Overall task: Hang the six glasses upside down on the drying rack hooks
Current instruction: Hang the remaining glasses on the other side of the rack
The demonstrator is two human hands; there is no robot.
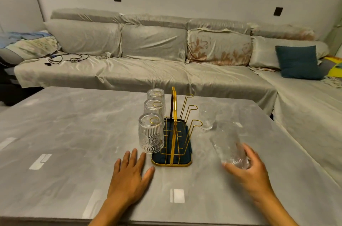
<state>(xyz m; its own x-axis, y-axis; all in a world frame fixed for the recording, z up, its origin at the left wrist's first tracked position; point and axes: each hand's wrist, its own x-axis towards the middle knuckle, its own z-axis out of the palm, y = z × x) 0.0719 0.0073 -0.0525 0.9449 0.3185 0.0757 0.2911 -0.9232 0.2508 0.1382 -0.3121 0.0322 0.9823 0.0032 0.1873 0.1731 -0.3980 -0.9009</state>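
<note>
A gold wire drying rack [174, 126] with a dark blue tray base stands mid-table. Three ribbed clear glasses hang upside down on its left hooks: the nearest glass [150, 133], a middle glass [154, 110] and the far glass [156, 96]. The three right hooks [194, 124] are bare. Right of the rack, another clear glass [207, 116] stands upright on the table. My right hand [248, 172] grips a tilted, blurred glass [229, 149] by its base, right of the rack. My left hand [131, 174] rests flat on the table, fingers apart, just in front of the nearest hung glass.
The grey marble-look table [74, 133] reflects ceiling lights. Behind it runs a long grey covered sofa [148, 70] with cushions, cables at its left end and a dark teal pillow [298, 62] at the right.
</note>
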